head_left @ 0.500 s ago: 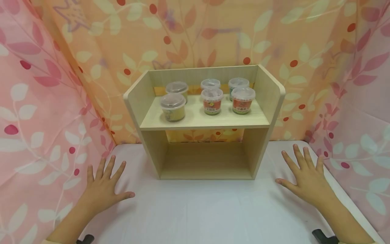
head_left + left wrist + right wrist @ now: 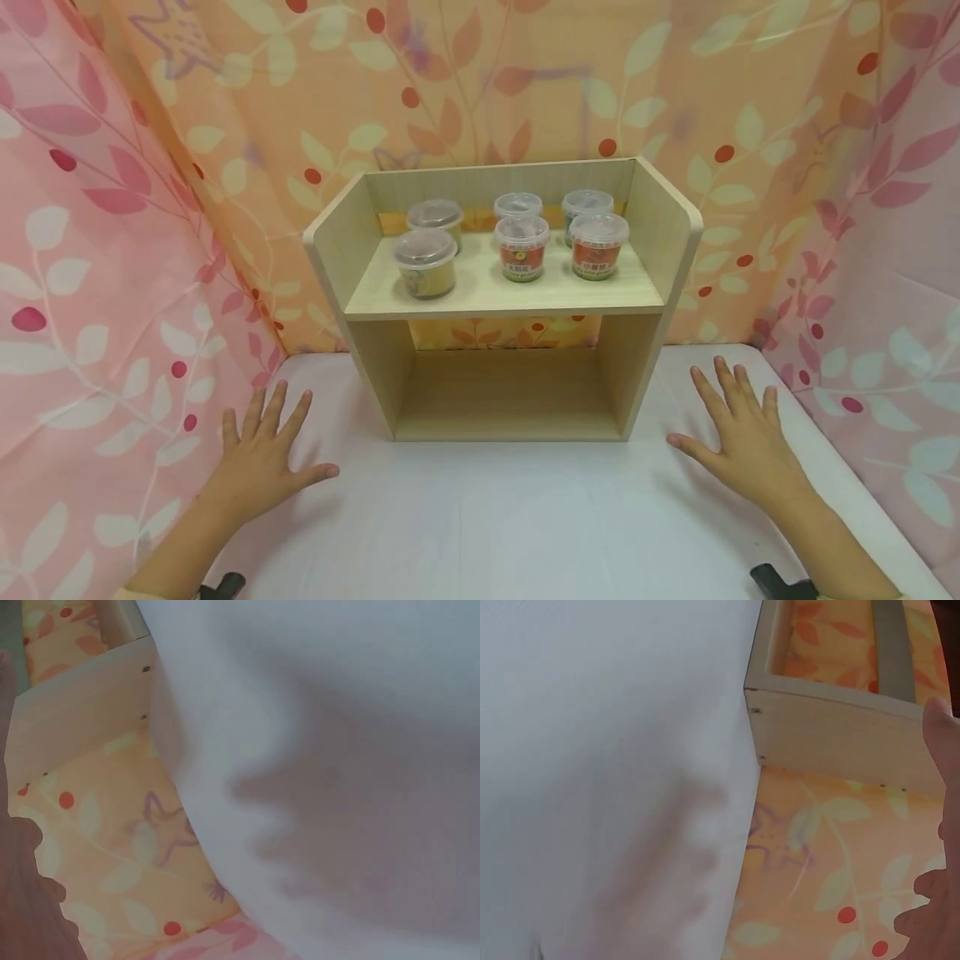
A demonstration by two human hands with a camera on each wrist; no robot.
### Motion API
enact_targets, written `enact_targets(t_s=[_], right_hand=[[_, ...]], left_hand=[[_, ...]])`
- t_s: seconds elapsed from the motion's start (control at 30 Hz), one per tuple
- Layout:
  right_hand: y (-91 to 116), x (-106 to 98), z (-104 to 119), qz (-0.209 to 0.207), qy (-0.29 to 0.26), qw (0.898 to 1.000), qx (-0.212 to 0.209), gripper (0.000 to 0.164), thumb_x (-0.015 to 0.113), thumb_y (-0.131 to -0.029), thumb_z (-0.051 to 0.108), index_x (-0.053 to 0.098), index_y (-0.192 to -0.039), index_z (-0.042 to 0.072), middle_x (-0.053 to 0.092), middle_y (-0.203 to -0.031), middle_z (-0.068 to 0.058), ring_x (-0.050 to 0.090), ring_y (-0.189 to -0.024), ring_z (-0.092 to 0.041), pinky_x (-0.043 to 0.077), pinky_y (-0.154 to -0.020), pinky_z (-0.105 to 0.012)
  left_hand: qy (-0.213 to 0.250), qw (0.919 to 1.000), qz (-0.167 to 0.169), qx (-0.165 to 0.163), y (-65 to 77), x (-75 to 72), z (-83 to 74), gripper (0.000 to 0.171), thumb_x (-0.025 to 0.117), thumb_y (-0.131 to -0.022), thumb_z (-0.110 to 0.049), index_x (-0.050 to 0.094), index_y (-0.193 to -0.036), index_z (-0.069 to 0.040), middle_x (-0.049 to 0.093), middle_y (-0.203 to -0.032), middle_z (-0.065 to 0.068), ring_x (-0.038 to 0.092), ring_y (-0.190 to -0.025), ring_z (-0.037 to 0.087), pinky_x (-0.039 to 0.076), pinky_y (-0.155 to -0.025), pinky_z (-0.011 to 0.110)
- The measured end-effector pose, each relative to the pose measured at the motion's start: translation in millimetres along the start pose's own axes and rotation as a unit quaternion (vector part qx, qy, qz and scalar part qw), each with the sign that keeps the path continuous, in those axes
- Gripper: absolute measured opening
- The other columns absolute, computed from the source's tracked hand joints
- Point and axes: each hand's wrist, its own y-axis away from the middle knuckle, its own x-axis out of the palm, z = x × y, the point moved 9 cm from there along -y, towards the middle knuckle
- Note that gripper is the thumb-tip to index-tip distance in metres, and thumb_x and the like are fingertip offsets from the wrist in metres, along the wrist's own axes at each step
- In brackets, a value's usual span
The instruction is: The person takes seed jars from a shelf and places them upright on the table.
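Note:
A pale wooden two-tier shelf [image 2: 504, 312] stands at the back of the white table [image 2: 480, 517]. Several small clear-lidded tubs sit on its upper board in two rows. At the front are a yellowish tub [image 2: 426, 265], a red-labelled tub [image 2: 522, 250] in the middle and another red-labelled tub [image 2: 597, 247] on the right. My left hand [image 2: 258, 475] hovers over the table left of the shelf, fingers spread, holding nothing. To the right of the shelf, my right hand [image 2: 742, 454] is likewise spread and holds nothing. Both hands cast shadows on the tabletop.
Behind the shelf hangs an orange leaf-patterned curtain [image 2: 480, 83]; a pink curtain [image 2: 105, 250] closes the left side and another pink curtain [image 2: 885, 292] the right. The shelf's side panel [image 2: 840, 739] shows screw heads in the right wrist view.
Both hands have shifted slightly inward, toward the shelf, with fingers still spread. The shelf and the tubs stay in place.

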Motion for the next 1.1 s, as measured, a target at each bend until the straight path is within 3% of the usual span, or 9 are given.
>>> enact_targets(t_s=[0.2,0.43,0.63,0.77,0.87,1.0,1.03,1.1], right_hand=[[-3,-4,10,-0.025,-0.039,0.999,-0.002,0.108,0.080,-0.083,0.052,0.021,-0.165,0.014,0.013,-0.170,-0.021,0.005,-0.157,-0.043,-0.011,-0.120,-0.071],[-5,-10,17,-0.043,-0.055,0.998,0.000,0.107,0.081,-0.084,0.047,0.019,-0.165,0.015,0.019,-0.169,-0.021,0.009,-0.157,-0.041,-0.007,-0.123,-0.067],[-6,-19,21,-0.062,-0.082,0.995,0.007,0.104,0.083,-0.083,0.042,0.023,-0.164,0.014,0.025,-0.167,-0.021,0.016,-0.156,-0.043,-0.004,-0.127,-0.061],[-4,-26,26,-0.079,-0.101,0.992,0.005,0.103,0.085,-0.081,0.039,0.028,-0.162,0.011,0.028,-0.166,-0.021,0.020,-0.155,-0.043,-0.001,-0.128,-0.058],[-4,-31,30,-0.090,-0.110,0.990,0.002,0.102,0.086,-0.080,0.038,0.031,-0.161,0.009,0.031,-0.165,-0.021,0.023,-0.153,-0.044,0.002,-0.128,-0.058],[-4,-35,33,-0.098,-0.124,0.987,0.008,0.101,0.087,-0.080,0.035,0.033,-0.161,0.010,0.033,-0.164,-0.021,0.026,-0.152,-0.044,0.005,-0.128,-0.058],[-4,-36,34,-0.099,-0.129,0.987,0.011,0.101,0.087,-0.080,0.034,0.033,-0.161,0.010,0.033,-0.164,-0.021,0.026,-0.152,-0.043,0.006,-0.128,-0.058],[-3,-38,35,-0.101,-0.142,0.984,0.020,0.100,0.088,-0.079,0.032,0.033,-0.161,0.011,0.034,-0.164,-0.019,0.028,-0.151,-0.043,0.011,-0.128,-0.059]], left_hand=[[0.056,0.9983,0.003,-0.016,-3.1,2.2,-7.3,0.119,0.068,-0.080,-0.077,0.013,-0.166,-0.016,0.007,-0.169,0.028,-0.008,-0.155,0.049,-0.021,-0.114,0.074],[0.102,0.9944,0.004,-0.029,-6.4,4.4,-12.9,0.118,0.070,-0.082,-0.071,0.007,-0.166,-0.015,0.004,-0.169,0.028,-0.009,-0.155,0.049,-0.017,-0.114,0.077],[0.158,0.9860,-0.042,-0.030,-14.5,2.8,-13.7,0.120,0.077,-0.081,-0.061,0.006,-0.166,-0.016,0.003,-0.169,0.027,-0.003,-0.155,0.049,-0.007,-0.116,0.079],[0.230,0.9692,-0.087,-0.018,-19.2,-1.8,-15.3,0.122,0.085,-0.078,-0.046,0.007,-0.166,-0.013,0.008,-0.169,0.025,0.005,-0.154,0.051,0.002,-0.118,0.076],[0.296,0.9492,-0.104,-0.029,-21.3,-2.5,-13.9,0.121,0.087,-0.080,-0.037,0.005,-0.167,-0.020,0.010,-0.171,0.021,0.011,-0.153,0.050,0.011,-0.118,0.076],[0.372,0.9186,-0.114,-0.070,-24.7,0.9,-11.5,0.115,0.086,-0.083,-0.029,0.007,-0.166,-0.031,0.013,-0.172,0.012,0.014,-0.155,0.044,0.018,-0.118,0.075],[0.388,0.9108,-0.118,-0.075,-26.1,1.4,-12.4,0.113,0.086,-0.083,-0.025,0.009,-0.166,-0.030,0.014,-0.172,0.010,0.015,-0.156,0.042,0.020,-0.120,0.071],[0.414,0.8984,-0.122,-0.080,-29.5,2.7,-15.6,0.110,0.085,-0.085,-0.020,0.011,-0.166,-0.027,0.017,-0.172,0.007,0.016,-0.157,0.037,0.021,-0.128,0.051]])
